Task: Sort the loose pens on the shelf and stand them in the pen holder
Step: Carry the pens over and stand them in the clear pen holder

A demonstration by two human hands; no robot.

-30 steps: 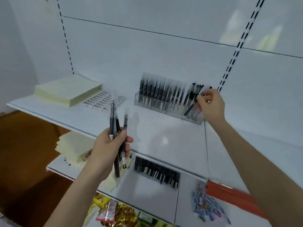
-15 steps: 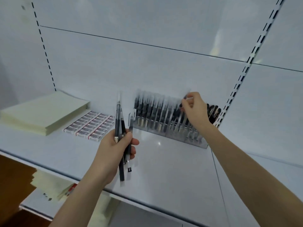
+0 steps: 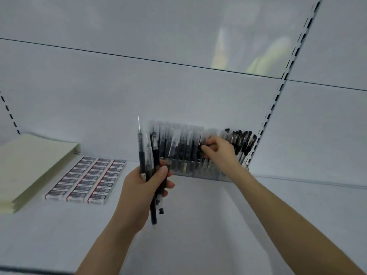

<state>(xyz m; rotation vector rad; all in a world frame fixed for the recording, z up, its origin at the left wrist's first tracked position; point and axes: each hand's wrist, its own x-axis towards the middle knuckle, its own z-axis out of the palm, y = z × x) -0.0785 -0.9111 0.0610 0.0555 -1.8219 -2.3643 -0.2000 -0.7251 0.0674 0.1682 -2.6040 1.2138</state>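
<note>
My left hand (image 3: 139, 191) grips a bunch of several dark pens (image 3: 148, 163) upright, just in front of the left end of the clear pen holder (image 3: 206, 174). The holder stands against the back wall and is filled with a row of upright pens (image 3: 178, 147); a cluster of black-capped pens (image 3: 241, 138) leans at its right end. My right hand (image 3: 219, 152) reaches into the holder's right half, fingers pinching the top of one dark pen (image 3: 202, 144) among the standing ones.
A tray of small boxed erasers (image 3: 87, 179) lies left of my left hand, beside a stack of pale yellow paper (image 3: 29, 165). The white shelf (image 3: 198, 225) stretches in front. A slotted upright rail (image 3: 278, 92) runs up the wall at the right.
The camera has moved closer and tilted up. My right hand has moved left along the holder, from its right end to the middle-right pens. My left hand keeps its bunch.
</note>
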